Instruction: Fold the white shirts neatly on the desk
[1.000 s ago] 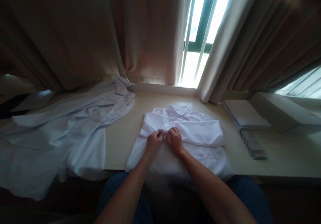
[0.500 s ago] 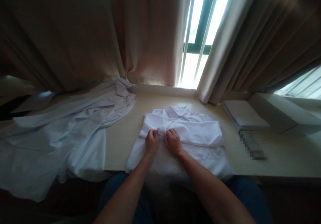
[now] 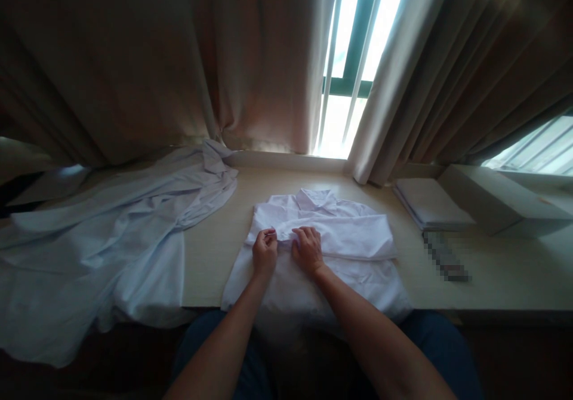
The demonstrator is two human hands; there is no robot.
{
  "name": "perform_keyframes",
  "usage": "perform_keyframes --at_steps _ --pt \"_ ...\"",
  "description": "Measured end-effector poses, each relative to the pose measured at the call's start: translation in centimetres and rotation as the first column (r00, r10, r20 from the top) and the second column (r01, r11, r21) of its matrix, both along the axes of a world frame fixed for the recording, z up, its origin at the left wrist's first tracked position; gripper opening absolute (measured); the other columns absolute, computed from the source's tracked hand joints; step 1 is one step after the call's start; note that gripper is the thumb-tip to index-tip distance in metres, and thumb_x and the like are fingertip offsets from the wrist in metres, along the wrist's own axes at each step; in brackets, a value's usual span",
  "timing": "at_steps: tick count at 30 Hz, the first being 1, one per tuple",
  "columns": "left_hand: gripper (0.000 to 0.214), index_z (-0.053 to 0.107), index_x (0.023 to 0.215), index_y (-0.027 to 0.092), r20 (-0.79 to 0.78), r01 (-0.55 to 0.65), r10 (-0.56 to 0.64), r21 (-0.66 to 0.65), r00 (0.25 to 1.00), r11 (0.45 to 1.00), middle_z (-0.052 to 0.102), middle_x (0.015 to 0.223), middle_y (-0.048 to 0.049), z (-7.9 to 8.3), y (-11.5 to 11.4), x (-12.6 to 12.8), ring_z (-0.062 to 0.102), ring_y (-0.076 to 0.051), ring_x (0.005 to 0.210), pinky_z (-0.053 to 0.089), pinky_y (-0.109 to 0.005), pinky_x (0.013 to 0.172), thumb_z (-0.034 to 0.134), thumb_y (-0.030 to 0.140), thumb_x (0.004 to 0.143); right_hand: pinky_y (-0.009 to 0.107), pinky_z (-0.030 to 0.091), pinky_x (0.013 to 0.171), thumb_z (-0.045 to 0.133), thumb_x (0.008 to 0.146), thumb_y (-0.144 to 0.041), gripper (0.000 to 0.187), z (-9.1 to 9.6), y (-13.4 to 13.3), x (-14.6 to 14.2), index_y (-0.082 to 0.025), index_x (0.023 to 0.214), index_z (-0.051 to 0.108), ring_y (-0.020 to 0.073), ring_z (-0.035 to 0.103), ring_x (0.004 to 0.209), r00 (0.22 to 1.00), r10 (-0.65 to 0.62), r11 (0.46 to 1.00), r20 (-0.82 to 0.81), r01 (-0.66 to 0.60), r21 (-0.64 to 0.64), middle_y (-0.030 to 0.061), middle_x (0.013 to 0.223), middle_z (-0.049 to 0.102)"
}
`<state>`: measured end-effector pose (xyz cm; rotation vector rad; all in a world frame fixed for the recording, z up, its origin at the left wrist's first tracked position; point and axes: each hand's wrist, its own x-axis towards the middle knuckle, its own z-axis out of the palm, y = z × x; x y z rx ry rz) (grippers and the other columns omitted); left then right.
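A white collared shirt (image 3: 349, 233) lies on the pale wooden table (image 3: 210, 251), collar toward the window, with a sleeve folded across its front. My left hand (image 3: 264, 252) is closed, pinching the end of that folded sleeve near the shirt's left side. My right hand (image 3: 307, 248) sits just beside it with fingers curled, pressing down on the same fold. The shirt's lower hem hangs over the table's near edge toward my lap.
A rumpled pile of pale blue cloth (image 3: 102, 239) covers the table's left part and spills over its edge. At the right lie a flat folded stack (image 3: 430, 206) and a long white box (image 3: 492, 200). Brown curtains (image 3: 134, 60) and a bright window (image 3: 349, 60) close the back.
Both hands have slid a little to the left along the folded sleeve, and have drawn slightly apart. The view has shifted slightly.
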<state>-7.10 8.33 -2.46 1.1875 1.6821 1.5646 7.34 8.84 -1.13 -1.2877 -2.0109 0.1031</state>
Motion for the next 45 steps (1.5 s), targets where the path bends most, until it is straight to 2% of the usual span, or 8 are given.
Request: perform_keyframes --at_steps 12,17,20,25,30,36,41,45 --pt "0.036 0.06 0.102 0.018 0.16 0.024 -0.013 -0.07 0.987 0.997 0.062 0.069 -0.0002 0.3 0.4 -0.6 0.055 -0.012 0.048 0.041 -0.024 0.046 0.051 0.045 0.079 0.037 0.032 0.089 0.058 0.081 -0.022 0.01 -0.5 0.8 -0.8 -0.018 0.087 0.065 0.0244 0.048 0.098 0.97 -0.187 0.973 0.156 0.205 -0.108 0.0095 0.094 0.062" --pt "0.044 0.059 0.104 0.018 -0.205 -0.023 -0.034 -0.267 0.978 0.963 0.067 0.083 -0.0055 2.0 1.8 -1.6 0.064 -0.017 0.066 0.047 -0.027 0.061 0.064 0.046 0.071 0.035 0.032 0.094 0.053 0.086 -0.021 0.018 0.9 0.1 0.3 -0.02 0.1 0.064 0.0215 0.051 0.1 0.988 -0.147 0.986 0.055 0.151 -0.07 0.0071 0.102 0.064" --pt "0.038 0.062 0.096 0.019 -0.43 -0.091 -0.041 -0.283 0.902 0.955 0.067 0.086 -0.0059 3.2 2.8 -1.7 0.064 -0.019 0.076 0.047 -0.028 0.071 0.069 0.038 0.065 0.036 0.03 0.1 0.05 0.089 -0.023 0.022 1.9 -0.6 3.6 -0.02 0.107 0.062 0.0214 0.049 0.108 0.99 -0.141 0.99 0.021 0.141 0.031 0.0077 0.113 0.061" --pt "0.036 0.061 0.097 0.018 -0.41 -0.031 0.008 -0.05 0.912 0.998 0.066 0.085 -0.0026 5.2 4.5 -1.6 0.063 -0.016 0.078 0.048 -0.026 0.074 0.066 0.036 0.067 0.04 0.027 0.104 0.048 0.09 -0.024 0.026 2.5 -0.3 14.0 -0.016 0.112 0.06 0.0231 0.048 0.114 0.95 -0.302 0.951 0.084 0.293 0.103 0.0111 0.118 0.06" --pt "0.039 0.057 0.104 0.019 -0.461 -0.152 0.169 0.073 0.871 0.986 0.064 0.097 -0.0044 3.3 4.7 -4.0 0.061 -0.017 0.083 0.049 -0.028 0.08 0.063 0.028 0.067 0.041 0.031 0.102 0.046 0.092 -0.033 0.04 0.3 -0.5 22.3 -0.013 0.125 0.053 0.0261 0.047 0.119 0.862 -0.472 0.881 0.185 0.47 0.055 0.0164 0.127 0.055" --pt "0.056 0.054 0.11 0.018 -0.523 -0.274 0.184 -0.1 0.832 0.956 0.063 0.106 -0.0067 -0.7 5.1 -6.3 0.061 -0.022 0.096 0.048 -0.034 0.087 0.071 0.038 0.06 0.042 0.032 0.102 0.045 0.091 -0.047 0.053 -3.0 -1.7 23.9 -0.014 0.133 0.045 0.0271 0.048 0.119 0.871 -0.474 0.874 0.128 0.483 -0.051 0.0162 0.128 0.055" --pt "0.067 0.057 0.104 0.013 -0.397 -0.347 0.194 -0.364 0.897 0.864 0.065 0.092 -0.0092 0.3 7.7 -7.7 0.064 -0.024 0.081 0.052 -0.036 0.073 0.076 0.052 0.053 0.037 0.04 0.095 0.05 0.084 -0.037 0.055 -2.7 -2.1 25.1 -0.013 0.133 0.04 0.024 0.053 0.11 0.904 -0.422 0.906 -0.071 0.417 -0.075 0.0136 0.121 0.058" --pt "0.057 0.062 0.09 0.012 -0.347 -0.268 0.12 -0.42 0.93 0.867 0.066 0.076 -0.007 0.8 8.9 -8.7 0.064 -0.024 0.071 0.052 -0.036 0.063 0.081 0.043 0.046 0.035 0.04 0.09 0.06 0.074 -0.029 0.055 -2.3 -3.7 26.1 -0.013 0.125 0.048 0.0245 0.053 0.101 0.91 -0.411 0.908 0.048 0.413 -0.064 0.0119 0.11 0.061"
